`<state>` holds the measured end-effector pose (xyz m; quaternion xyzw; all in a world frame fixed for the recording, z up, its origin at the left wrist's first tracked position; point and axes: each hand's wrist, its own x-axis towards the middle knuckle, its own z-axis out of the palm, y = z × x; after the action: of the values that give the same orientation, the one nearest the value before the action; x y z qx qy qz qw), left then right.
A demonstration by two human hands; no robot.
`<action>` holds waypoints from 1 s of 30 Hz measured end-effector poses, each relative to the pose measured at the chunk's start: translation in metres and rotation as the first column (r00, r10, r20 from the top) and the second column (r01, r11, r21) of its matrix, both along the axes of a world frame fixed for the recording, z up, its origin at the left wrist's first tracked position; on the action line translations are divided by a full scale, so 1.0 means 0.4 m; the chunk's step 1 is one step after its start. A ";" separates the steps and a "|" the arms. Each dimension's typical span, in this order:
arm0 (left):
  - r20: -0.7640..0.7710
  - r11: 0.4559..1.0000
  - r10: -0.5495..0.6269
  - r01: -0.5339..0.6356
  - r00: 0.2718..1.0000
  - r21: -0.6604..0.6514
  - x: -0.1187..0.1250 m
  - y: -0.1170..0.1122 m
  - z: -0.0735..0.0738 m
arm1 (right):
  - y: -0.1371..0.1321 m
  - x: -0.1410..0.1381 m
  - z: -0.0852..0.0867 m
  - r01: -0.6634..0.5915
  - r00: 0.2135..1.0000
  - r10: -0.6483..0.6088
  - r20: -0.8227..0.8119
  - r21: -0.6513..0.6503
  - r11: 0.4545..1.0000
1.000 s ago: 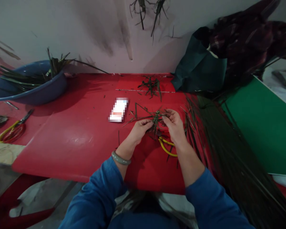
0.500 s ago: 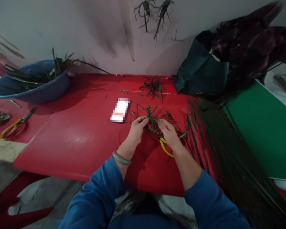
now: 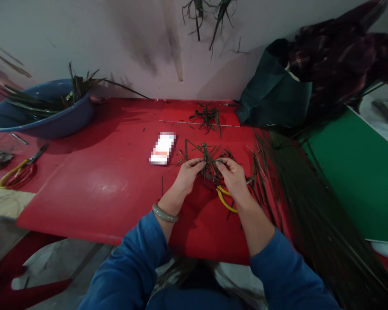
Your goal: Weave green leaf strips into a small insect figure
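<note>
Between my hands is a woven leaf insect, dark green with thin legs sticking out. The fingers of my left hand pinch its body from the left. My right hand has thumb and forefinger closed at its right side, around a thin leaf strip or leg; which of these is too small to tell. Under the right hand lies a pair of scissors with yellow and red handles, partly covered by the hand. Leaf scraps are scattered behind and beside the fingers.
A phone lies left of my hands on the red tabletop. Further left are a blue basin of leaves and other scissors. Behind sits a leaf pile; long leaves and a green board are rightward.
The woven insect and both hands have shifted slightly to the right. The insect's head has turned a little, and my right fingers have moved slightly along its side.
</note>
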<state>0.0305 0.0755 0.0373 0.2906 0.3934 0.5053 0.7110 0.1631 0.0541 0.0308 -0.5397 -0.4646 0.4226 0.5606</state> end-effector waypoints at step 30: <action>-0.080 0.998 0.025 -0.020 0.996 0.062 0.001 0.005 -0.021 | -0.002 -0.002 0.000 -0.111 0.987 0.117 0.112 -0.057 0.992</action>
<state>0.0308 0.0776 0.0289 0.3280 0.4093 0.5128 0.6796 0.1622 0.0531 0.0308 -0.5496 -0.5154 0.4337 0.4942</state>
